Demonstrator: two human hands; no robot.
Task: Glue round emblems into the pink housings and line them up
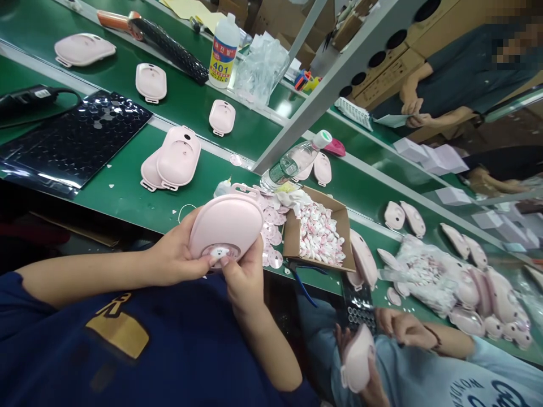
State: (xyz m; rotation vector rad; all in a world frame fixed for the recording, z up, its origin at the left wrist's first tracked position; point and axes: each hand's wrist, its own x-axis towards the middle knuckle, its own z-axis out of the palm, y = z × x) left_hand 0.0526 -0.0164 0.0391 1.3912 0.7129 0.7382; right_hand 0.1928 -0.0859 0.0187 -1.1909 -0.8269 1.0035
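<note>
A pale pink plastic case with an oval, rounded shell is held in front of my body. My left hand grips its left side, fingers behind it and thumb near the bottom. From the right, my right hand clasps the same case, thumb pressed by a small round inset with a tiny white face-like piece. Both thumbs almost meet at that inset. Just beyond the case lie several loose pink discs and a cardboard box full of small white and pink pieces.
More pink cases rest on the green bench. A clear bottle, a glue bottle labelled 401 and black sheets are around. At right, a co-worker's hand works beside a plastic bag. A metal post rises diagonally.
</note>
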